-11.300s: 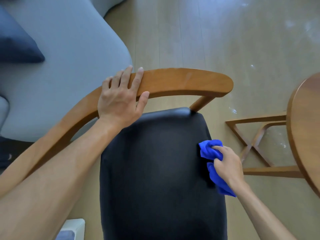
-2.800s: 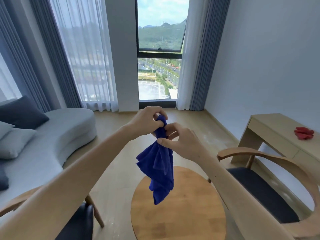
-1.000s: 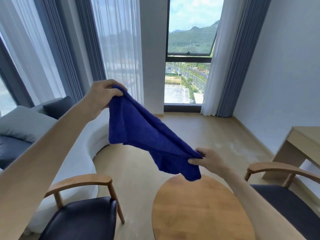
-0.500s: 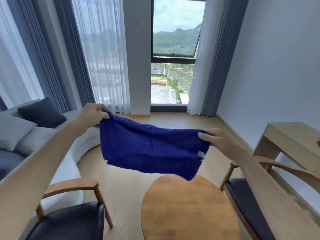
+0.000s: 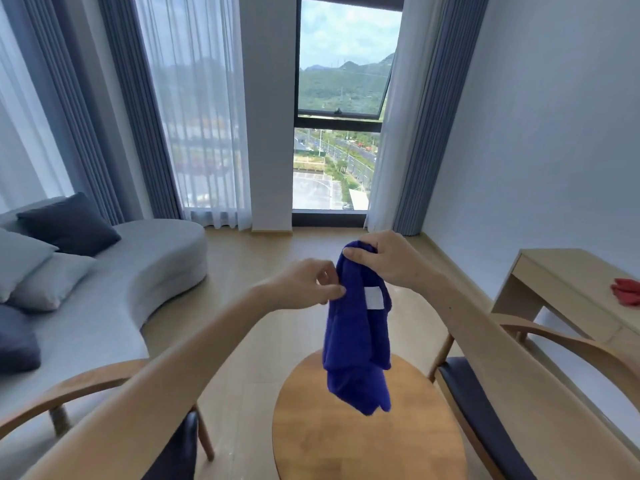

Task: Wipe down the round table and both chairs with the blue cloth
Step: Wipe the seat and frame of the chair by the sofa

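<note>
The blue cloth (image 5: 356, 341) hangs folded in the air above the round wooden table (image 5: 367, 438), with a white label showing near its top. My right hand (image 5: 384, 259) grips the cloth's top edge. My left hand (image 5: 304, 285) pinches the cloth's left side just below. One wooden chair with a dark seat (image 5: 86, 386) stands left of the table, partly hidden by my left arm. The other chair (image 5: 485, 403) stands to the right, behind my right arm.
A grey curved sofa (image 5: 138, 271) with cushions runs along the left. A light wooden desk (image 5: 568, 282) with a red thing (image 5: 627, 296) on it stands against the right wall. Curtains and a tall window (image 5: 339, 109) fill the far wall. Wooden floor lies between.
The cloth was stretched wide between both hands; now my hands have come together and the cloth hangs folded and bunched above the table.
</note>
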A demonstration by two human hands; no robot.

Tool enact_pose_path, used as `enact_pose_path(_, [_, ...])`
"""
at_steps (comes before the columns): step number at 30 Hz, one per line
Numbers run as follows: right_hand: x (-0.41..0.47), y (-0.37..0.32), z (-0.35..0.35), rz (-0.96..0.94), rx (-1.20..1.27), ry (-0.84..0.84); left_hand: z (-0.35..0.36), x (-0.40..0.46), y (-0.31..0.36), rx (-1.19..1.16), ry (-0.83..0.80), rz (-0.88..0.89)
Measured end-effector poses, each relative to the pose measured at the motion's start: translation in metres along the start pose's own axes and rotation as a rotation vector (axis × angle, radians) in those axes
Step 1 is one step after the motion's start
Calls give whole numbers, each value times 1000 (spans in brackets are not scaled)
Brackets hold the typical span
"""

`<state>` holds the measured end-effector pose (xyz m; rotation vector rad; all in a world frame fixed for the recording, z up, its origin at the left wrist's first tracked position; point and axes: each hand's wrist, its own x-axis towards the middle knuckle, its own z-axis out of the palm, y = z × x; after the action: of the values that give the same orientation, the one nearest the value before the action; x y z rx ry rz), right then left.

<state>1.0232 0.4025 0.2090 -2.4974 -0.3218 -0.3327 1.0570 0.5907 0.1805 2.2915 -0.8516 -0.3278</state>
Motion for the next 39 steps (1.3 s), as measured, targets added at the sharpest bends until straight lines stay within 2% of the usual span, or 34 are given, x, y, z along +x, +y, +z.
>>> enact_pose_path(6, [-16, 6, -23, 39, 20, 43, 38, 2, -13, -39, -186, -35])
enact_pose_path(9, [-23, 4, -39, 37, 20, 77, 56, 10, -20, -18, -227, -39])
enact_pose_path(14, [-42, -3, -64, -21, 113, 158, 72, 28, -40, 2, -54, -186])
enact_pose_path(18, [-57, -7, -83, -33, 212, 214, 85, 36, -60, 5, 36, -190])
enact_pose_path(20, [-62, 1, -92, 3, 163, 287, 87, 37, -63, -33, 81, -199])
enact_pose_path(23, [-74, 39, -106, 170, -37, 418, 64, 35, -63, -159, 126, -187])
enact_pose_path(26, [-96, 92, -109, 440, -206, 461, 20, 29, -50, -226, 143, -53])
enact_pose_path(30, [-122, 142, -82, 706, -259, 293, -15, 26, -1, -197, 118, 107])
enact_pose_path(32, [-123, 142, -65, 786, -377, 179, -16, 27, 25, -237, 142, 147])
enact_pose_path(34, [-115, 122, -49, 712, -461, 172, -12, 30, 47, -307, 161, 153])
enact_pose_path(36, [-100, 83, -33, 486, -301, 148, -5, 34, 64, -341, 160, 133])
enact_pose_path(39, [-83, 15, -14, 247, -14, -31, 7, 39, 77, -363, 107, 58])
